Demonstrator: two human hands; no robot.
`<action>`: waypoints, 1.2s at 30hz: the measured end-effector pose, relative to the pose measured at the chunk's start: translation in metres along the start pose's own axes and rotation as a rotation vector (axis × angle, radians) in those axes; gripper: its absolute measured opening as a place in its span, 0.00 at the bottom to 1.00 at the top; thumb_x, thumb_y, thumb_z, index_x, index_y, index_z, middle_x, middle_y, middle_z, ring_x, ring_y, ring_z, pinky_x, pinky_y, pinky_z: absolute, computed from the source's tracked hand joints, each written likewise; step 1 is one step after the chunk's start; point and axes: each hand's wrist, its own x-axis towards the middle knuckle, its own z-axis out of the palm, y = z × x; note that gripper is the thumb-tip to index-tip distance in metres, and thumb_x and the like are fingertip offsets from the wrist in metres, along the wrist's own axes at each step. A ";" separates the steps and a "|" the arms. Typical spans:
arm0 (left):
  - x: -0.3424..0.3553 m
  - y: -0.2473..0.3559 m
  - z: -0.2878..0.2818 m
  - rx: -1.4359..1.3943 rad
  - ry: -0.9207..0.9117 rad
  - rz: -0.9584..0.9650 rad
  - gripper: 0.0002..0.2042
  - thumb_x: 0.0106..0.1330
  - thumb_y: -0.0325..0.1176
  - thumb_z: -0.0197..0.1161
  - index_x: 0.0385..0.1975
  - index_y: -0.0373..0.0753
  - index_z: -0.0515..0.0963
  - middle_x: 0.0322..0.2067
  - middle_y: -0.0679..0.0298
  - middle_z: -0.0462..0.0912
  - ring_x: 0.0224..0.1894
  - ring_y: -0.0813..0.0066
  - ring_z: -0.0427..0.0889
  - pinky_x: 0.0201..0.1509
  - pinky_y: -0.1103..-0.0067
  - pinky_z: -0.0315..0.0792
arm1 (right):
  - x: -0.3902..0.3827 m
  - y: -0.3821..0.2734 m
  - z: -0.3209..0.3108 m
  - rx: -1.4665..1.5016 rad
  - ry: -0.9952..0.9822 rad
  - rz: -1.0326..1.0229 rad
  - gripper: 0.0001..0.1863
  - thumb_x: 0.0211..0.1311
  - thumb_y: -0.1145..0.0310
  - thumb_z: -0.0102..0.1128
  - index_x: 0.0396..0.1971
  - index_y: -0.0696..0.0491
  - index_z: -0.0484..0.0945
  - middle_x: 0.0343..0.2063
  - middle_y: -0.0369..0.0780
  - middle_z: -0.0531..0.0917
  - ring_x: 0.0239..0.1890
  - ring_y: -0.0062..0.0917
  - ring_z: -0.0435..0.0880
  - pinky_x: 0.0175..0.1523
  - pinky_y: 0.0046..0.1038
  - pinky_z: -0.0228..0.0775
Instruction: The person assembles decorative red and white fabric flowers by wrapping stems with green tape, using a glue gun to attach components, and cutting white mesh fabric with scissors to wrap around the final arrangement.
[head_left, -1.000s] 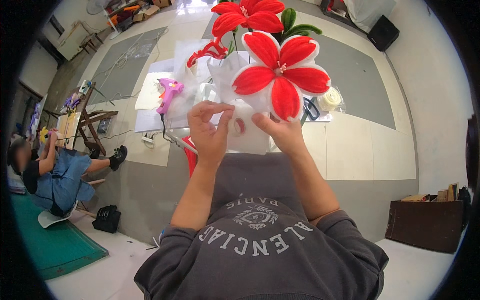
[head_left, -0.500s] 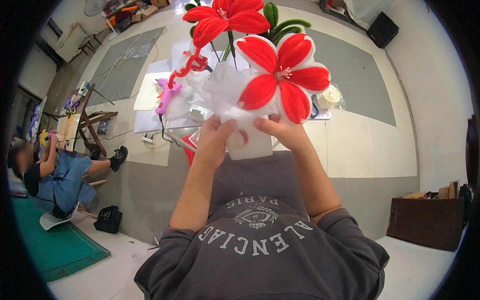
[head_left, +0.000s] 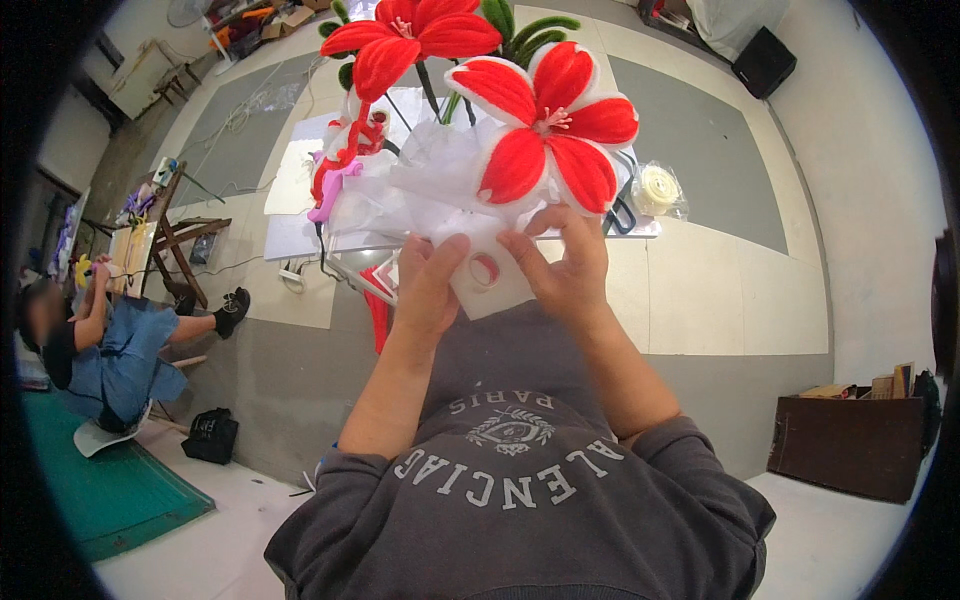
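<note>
Both my hands hold a bunch of large red fuzzy flowers (head_left: 585,170) with white petal edges and green leaves. White sheer wrapping (head_left: 430,180) gathers round its stems. At the near end is a pale, squarish wrapped base (head_left: 495,295) with a round red-and-white mark or opening. My left hand (head_left: 428,285) is closed on the left side of that base, thumb on top. My right hand (head_left: 565,265) pinches the right side, thumb on the pale face and index finger bent up near the lower flower. The fingers under the base are hidden.
Beyond the flowers stands a white table (head_left: 285,225) with a pink glue gun (head_left: 328,195) and a bagged cream roll (head_left: 658,190). Red strips (head_left: 378,300) hang by its near edge. At left, another person (head_left: 120,340) sits working at a small table (head_left: 135,250).
The flowers have shifted left and slightly away, and the base has turned, its lower end tilting. My right hand has changed its grip, with the index finger now raised and bent.
</note>
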 end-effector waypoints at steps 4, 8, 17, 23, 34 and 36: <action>-0.001 0.000 0.004 0.011 -0.004 0.035 0.18 0.55 0.25 0.56 0.46 0.25 0.65 0.40 0.53 0.75 0.39 0.68 0.79 0.42 0.76 0.74 | -0.003 0.000 -0.004 0.019 -0.135 -0.064 0.11 0.43 0.79 0.64 0.30 0.54 0.79 0.32 0.39 0.76 0.36 0.33 0.75 0.43 0.29 0.66; -0.001 0.001 0.000 0.045 0.039 0.025 0.18 0.55 0.26 0.56 0.45 0.25 0.67 0.40 0.53 0.76 0.38 0.69 0.79 0.41 0.77 0.74 | 0.001 -0.003 -0.010 -0.032 -0.206 -0.146 0.13 0.37 0.78 0.61 0.28 0.50 0.79 0.31 0.37 0.76 0.36 0.30 0.73 0.44 0.30 0.60; -0.001 -0.001 -0.003 0.058 0.027 0.054 0.16 0.58 0.32 0.57 0.42 0.28 0.67 0.36 0.54 0.77 0.36 0.69 0.80 0.38 0.77 0.76 | 0.005 -0.007 -0.016 -0.127 -0.239 -0.269 0.18 0.35 0.76 0.59 0.33 0.52 0.76 0.37 0.38 0.77 0.39 0.31 0.74 0.44 0.30 0.61; -0.001 -0.001 -0.002 0.017 0.111 0.061 0.14 0.57 0.29 0.57 0.40 0.26 0.70 0.36 0.55 0.77 0.36 0.72 0.79 0.39 0.78 0.74 | 0.011 -0.022 -0.022 -0.154 -0.303 -0.245 0.20 0.35 0.63 0.67 0.33 0.51 0.76 0.40 0.40 0.76 0.42 0.34 0.73 0.46 0.34 0.61; -0.001 -0.002 -0.001 0.107 0.088 0.095 0.19 0.55 0.34 0.61 0.43 0.30 0.68 0.38 0.56 0.77 0.37 0.71 0.79 0.40 0.77 0.74 | 0.012 -0.018 -0.020 -0.124 -0.316 -0.199 0.15 0.38 0.68 0.68 0.29 0.51 0.76 0.38 0.40 0.77 0.41 0.34 0.74 0.44 0.33 0.65; -0.002 -0.002 -0.002 0.122 0.080 0.075 0.20 0.55 0.34 0.61 0.44 0.29 0.67 0.38 0.56 0.76 0.38 0.71 0.79 0.41 0.77 0.74 | 0.014 -0.013 -0.022 -0.024 -0.342 -0.128 0.13 0.39 0.70 0.67 0.28 0.52 0.75 0.35 0.40 0.78 0.39 0.34 0.76 0.42 0.31 0.68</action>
